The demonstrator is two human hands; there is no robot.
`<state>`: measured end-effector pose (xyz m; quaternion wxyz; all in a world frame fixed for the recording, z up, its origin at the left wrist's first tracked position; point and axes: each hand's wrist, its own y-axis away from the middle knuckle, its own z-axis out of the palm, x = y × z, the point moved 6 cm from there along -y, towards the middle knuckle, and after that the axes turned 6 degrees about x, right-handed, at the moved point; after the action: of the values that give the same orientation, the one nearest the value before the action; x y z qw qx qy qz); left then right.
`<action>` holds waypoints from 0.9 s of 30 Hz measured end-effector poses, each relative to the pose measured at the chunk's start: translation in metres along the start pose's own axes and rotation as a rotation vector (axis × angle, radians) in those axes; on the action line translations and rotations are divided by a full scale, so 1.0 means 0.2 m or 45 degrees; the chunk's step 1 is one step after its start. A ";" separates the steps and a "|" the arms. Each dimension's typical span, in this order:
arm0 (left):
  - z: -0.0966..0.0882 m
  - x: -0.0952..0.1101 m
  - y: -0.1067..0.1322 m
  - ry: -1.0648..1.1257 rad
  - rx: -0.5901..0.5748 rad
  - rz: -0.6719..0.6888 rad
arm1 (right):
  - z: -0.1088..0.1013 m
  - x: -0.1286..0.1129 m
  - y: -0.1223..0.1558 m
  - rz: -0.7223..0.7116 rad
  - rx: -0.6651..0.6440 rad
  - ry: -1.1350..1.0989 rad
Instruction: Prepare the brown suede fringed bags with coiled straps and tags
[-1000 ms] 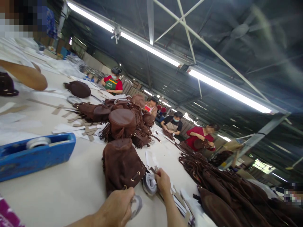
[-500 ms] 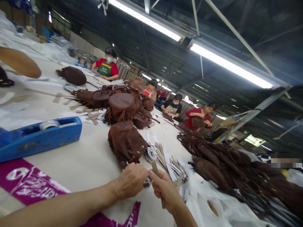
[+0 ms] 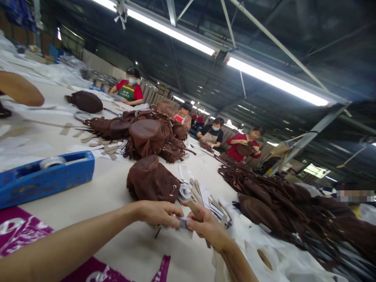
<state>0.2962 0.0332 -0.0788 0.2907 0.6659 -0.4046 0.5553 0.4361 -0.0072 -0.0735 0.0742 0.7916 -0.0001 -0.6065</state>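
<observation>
Fluorescent tubes (image 3: pixel 277 82) light a bench (image 3: pixel 110 188) where the right hand (image 3: pixel 209 228) pinches a tan strip (image 3: pixel 194 210) near a brown drawstring bag (image 3: pixel 154 180); the left hand (image 3: pixel 160 213) curls at a blurred grey piece (image 3: pixel 183 223), grip unclear.

1. A blue tape dispenser (image 3: pixel 49 182) sits on the desk (image 3: pixel 107 190), left of the fingers (image 3: pixel 173 212).
2. A purple printed sheet (image 3: pixel 31 224) lies left of the fingers, on the near side.
3. Crumpled white plastic (image 3: pixel 286 252) spreads right of the fingers.
4. Far beyond the fingers, leftward, stands a person in a green apron (image 3: pixel 127 92).
5. Lit tube lights (image 3: pixel 277 81) hang high above the fingers.
</observation>
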 end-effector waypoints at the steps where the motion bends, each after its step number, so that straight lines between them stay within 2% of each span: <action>1: 0.01 -0.02 -0.01 0.069 -0.055 -0.066 | -0.01 0.00 -0.01 -0.006 -0.004 0.019; 2: 0.03 -0.03 -0.02 0.116 -0.100 -0.114 | -0.01 0.00 -0.02 -0.009 -0.017 0.030; 4: 0.06 -0.07 -0.04 0.205 -0.087 -0.151 | -0.01 0.01 -0.04 -0.010 -0.045 0.034; 7: 0.09 -0.11 -0.08 0.327 0.015 -0.097 | -0.02 0.02 -0.08 -0.044 -0.005 0.046; 9: 0.08 -0.14 -0.10 0.385 0.121 -0.058 | -0.04 0.02 -0.10 -0.074 0.078 0.081; 10: 0.06 -0.16 -0.11 0.405 0.185 -0.062 | -0.06 0.02 -0.10 -0.076 0.140 0.103; 12: 0.04 -0.19 -0.11 0.414 0.310 -0.102 | -0.12 0.01 -0.08 -0.070 0.367 0.142; 14: 0.02 -0.20 -0.11 0.407 0.400 -0.119 | -0.17 0.02 -0.01 -0.052 0.613 0.148; 15: 0.02 -0.20 -0.11 0.403 0.422 -0.106 | -0.17 0.05 0.03 -0.008 0.653 0.129; 16: 0.02 -0.20 -0.11 0.400 0.433 -0.087 | -0.14 0.08 0.07 0.059 0.610 0.096; 19: 0.04 -0.18 -0.10 0.388 0.417 -0.034 | 0.05 0.21 0.19 0.341 0.259 -0.096; 20: 0.04 -0.17 -0.10 0.379 0.401 -0.027 | 0.11 0.24 0.23 0.411 0.192 -0.170; 23: 0.06 -0.15 -0.09 0.343 0.353 -0.012 | 0.20 0.29 0.26 0.470 0.226 -0.356; 27: 0.06 -0.13 -0.07 0.290 0.337 -0.027 | 0.19 0.30 0.20 0.394 0.282 -0.451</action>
<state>0.3129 0.0365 -0.1056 0.2502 0.6354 -0.2852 0.6725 0.4195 -0.0562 -0.1349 0.0777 0.6669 -0.2005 -0.7134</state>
